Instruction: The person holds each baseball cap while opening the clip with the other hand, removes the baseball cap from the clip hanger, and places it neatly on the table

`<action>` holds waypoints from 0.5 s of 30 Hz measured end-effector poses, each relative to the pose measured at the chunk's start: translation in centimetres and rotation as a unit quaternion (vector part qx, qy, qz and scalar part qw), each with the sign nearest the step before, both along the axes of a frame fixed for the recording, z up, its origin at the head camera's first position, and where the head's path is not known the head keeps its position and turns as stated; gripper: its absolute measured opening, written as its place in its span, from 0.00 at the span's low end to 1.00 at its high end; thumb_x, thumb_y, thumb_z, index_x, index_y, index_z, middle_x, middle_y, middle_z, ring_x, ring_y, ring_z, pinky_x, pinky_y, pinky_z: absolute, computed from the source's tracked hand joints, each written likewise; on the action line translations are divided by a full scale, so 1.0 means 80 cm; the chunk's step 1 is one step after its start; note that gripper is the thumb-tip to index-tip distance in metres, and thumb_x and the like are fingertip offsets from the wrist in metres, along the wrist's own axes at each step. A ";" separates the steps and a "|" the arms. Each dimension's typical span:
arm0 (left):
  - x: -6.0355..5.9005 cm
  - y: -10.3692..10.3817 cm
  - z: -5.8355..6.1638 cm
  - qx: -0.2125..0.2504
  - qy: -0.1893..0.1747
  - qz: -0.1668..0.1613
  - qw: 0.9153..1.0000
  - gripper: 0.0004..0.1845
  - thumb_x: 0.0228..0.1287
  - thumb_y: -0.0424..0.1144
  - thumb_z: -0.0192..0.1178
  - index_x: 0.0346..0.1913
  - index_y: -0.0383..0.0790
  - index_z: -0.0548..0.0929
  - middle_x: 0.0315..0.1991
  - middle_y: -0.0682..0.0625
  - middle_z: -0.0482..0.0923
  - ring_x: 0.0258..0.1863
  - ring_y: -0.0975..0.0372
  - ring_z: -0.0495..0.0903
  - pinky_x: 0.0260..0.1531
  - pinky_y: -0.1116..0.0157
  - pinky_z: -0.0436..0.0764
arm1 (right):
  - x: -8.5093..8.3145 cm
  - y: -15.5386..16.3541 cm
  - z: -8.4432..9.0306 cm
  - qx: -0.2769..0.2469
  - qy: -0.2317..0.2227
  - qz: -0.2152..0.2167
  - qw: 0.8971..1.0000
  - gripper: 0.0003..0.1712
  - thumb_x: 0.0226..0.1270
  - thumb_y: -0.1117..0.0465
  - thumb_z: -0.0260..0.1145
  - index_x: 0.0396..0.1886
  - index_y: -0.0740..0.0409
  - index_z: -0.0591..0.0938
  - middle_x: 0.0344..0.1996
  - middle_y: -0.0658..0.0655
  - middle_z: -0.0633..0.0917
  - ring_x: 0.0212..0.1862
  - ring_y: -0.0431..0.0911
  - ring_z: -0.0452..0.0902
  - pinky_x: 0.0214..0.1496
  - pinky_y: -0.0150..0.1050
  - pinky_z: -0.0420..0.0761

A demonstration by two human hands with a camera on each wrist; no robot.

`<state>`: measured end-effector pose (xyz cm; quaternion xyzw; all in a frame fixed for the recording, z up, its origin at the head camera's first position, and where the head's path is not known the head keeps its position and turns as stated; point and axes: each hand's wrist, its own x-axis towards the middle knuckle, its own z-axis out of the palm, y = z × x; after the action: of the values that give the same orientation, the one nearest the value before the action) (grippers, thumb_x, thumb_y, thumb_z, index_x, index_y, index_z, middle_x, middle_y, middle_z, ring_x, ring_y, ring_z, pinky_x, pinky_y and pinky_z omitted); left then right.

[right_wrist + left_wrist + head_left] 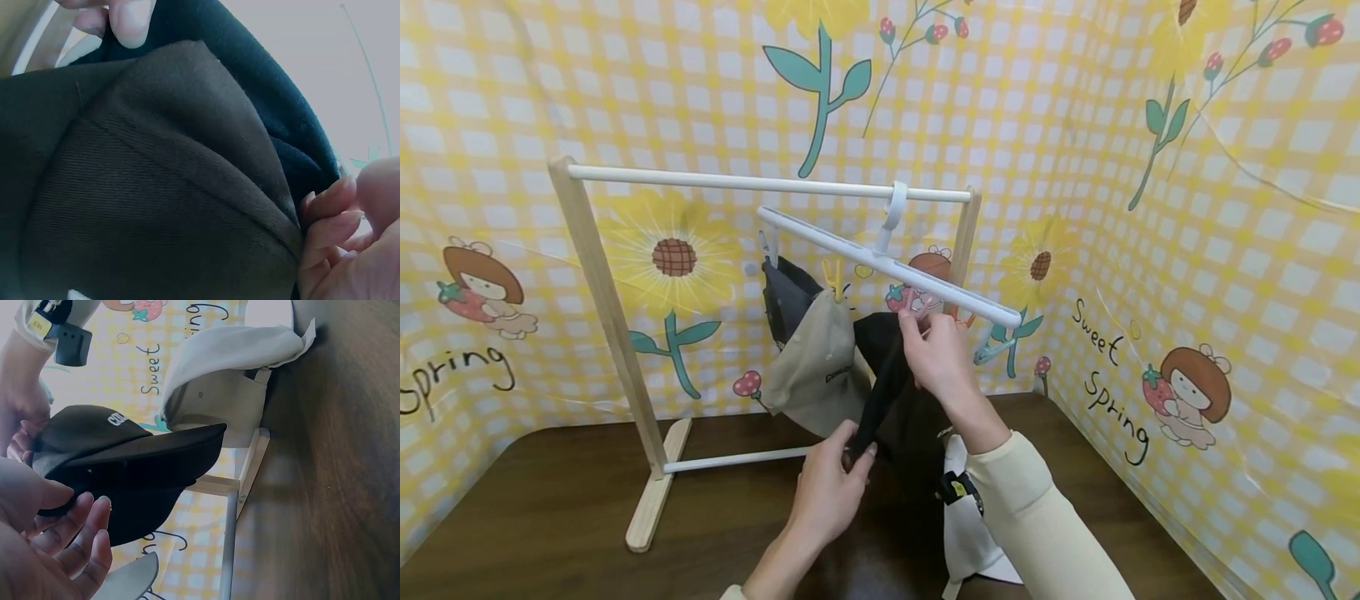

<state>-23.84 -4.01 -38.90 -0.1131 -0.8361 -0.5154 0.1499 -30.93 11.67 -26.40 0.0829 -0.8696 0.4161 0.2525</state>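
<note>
Clipping step: the left hand (831, 492) pinches the black cap's (891, 392) brim, and the right hand (936, 354) pinches its crown at the pink clip (913, 302) under the hanger (887, 265). Next, the clip must bite fabric.

Bare bench (550, 492) at 8 o'clock, left of the rack foot (655, 500): free room for a hand. Open gap under the top rail (737, 182), between left post (602, 300) and beige cap (816, 367). At 12 o'clock the white clip hanger (887, 265) slants across, blocking entry from above. Beige cap and black cap (887, 392) fill the middle, both hands on the black one. Low crossbar (737, 458) bars the bench beneath. White cloth (970, 533) lies at 5 o'clock; backdrop wall (1225, 292) closes 3 o'clock.
</note>
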 end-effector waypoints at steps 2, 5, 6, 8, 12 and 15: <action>0.000 0.001 0.000 0.001 -0.003 -0.003 1.000 0.02 0.73 0.40 0.64 0.40 0.50 0.80 0.19 0.55 0.79 0.19 0.66 0.78 0.22 0.64 0.73 | -0.004 -0.002 0.002 0.029 0.028 -0.031 0.999 0.31 0.78 0.42 0.56 0.16 0.55 0.77 0.06 0.52 0.72 0.10 0.48 0.72 0.14 0.40 0.67; 0.000 0.001 0.000 0.002 -0.004 -0.008 1.000 0.02 0.73 0.40 0.63 0.40 0.49 0.80 0.19 0.53 0.79 0.19 0.65 0.77 0.21 0.64 0.73 | -0.009 -0.006 0.004 0.071 0.063 -0.085 0.992 0.35 0.78 0.41 0.56 0.10 0.54 0.73 0.08 0.52 0.70 0.15 0.50 0.72 0.15 0.41 0.66; 0.000 0.001 0.000 0.000 -0.004 -0.010 1.000 0.02 0.73 0.40 0.63 0.41 0.49 0.80 0.19 0.53 0.79 0.19 0.65 0.77 0.21 0.64 0.73 | -0.010 -0.007 0.005 0.083 0.070 -0.102 0.989 0.35 0.77 0.40 0.56 0.10 0.53 0.73 0.09 0.52 0.70 0.16 0.50 0.72 0.16 0.42 0.66; 0.000 0.002 0.000 -0.002 -0.006 -0.010 1.000 0.02 0.73 0.41 0.63 0.41 0.49 0.80 0.19 0.53 0.79 0.19 0.65 0.77 0.21 0.64 0.73 | -0.012 -0.009 0.005 0.103 0.080 -0.126 0.983 0.35 0.77 0.38 0.54 0.11 0.52 0.72 0.10 0.53 0.71 0.18 0.51 0.74 0.16 0.43 0.67; 0.000 0.003 0.000 -0.006 -0.006 -0.009 1.000 0.02 0.73 0.41 0.63 0.41 0.49 0.80 0.19 0.54 0.78 0.18 0.65 0.77 0.20 0.64 0.73 | -0.014 -0.012 0.005 0.128 0.096 -0.148 0.976 0.35 0.79 0.39 0.49 0.14 0.53 0.73 0.12 0.55 0.73 0.19 0.52 0.75 0.16 0.44 0.68; 0.000 0.002 -0.001 -0.009 -0.001 -0.006 1.000 0.02 0.73 0.41 0.63 0.41 0.49 0.81 0.18 0.55 0.78 0.18 0.66 0.77 0.20 0.64 0.73 | -0.015 -0.013 0.005 0.139 0.104 -0.152 0.973 0.34 0.81 0.41 0.46 0.15 0.54 0.73 0.12 0.56 0.73 0.18 0.53 0.75 0.15 0.44 0.67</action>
<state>-23.88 -3.85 -38.99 -0.1186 -0.8400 -0.5092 0.1452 -32.11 10.61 -25.99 0.0268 -0.8906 0.2366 0.3875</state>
